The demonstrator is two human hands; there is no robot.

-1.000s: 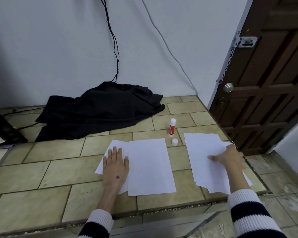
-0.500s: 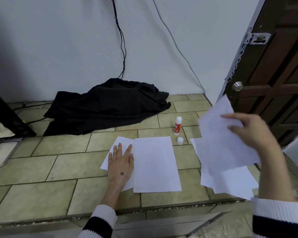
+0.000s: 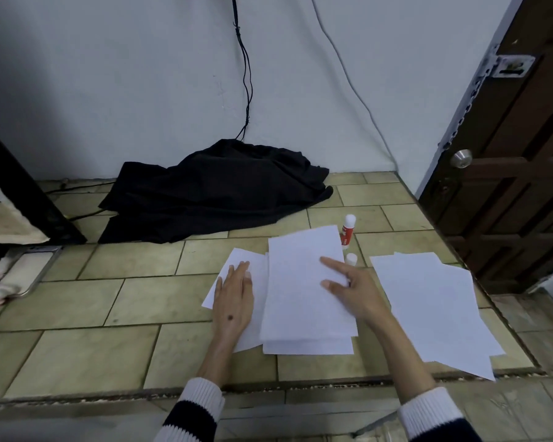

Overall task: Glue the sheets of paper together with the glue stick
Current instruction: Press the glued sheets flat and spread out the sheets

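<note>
A black cloth [image 3: 211, 193] lies crumpled on the tiled floor [image 3: 77, 330] against the white wall [image 3: 141, 74], beside a brown wooden door [image 3: 524, 186].

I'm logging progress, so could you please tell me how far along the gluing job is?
Done: sheets already overlap in the left pile; the glue stick stands uncapped, its cap beside it. In hand: the right hand lays a top sheet on while the left hand presses flat. Left: the loose stack on the right.

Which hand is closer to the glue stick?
Right. The right hand lies on the top sheet, just below the glue stick; the left hand rests farther left.
</note>
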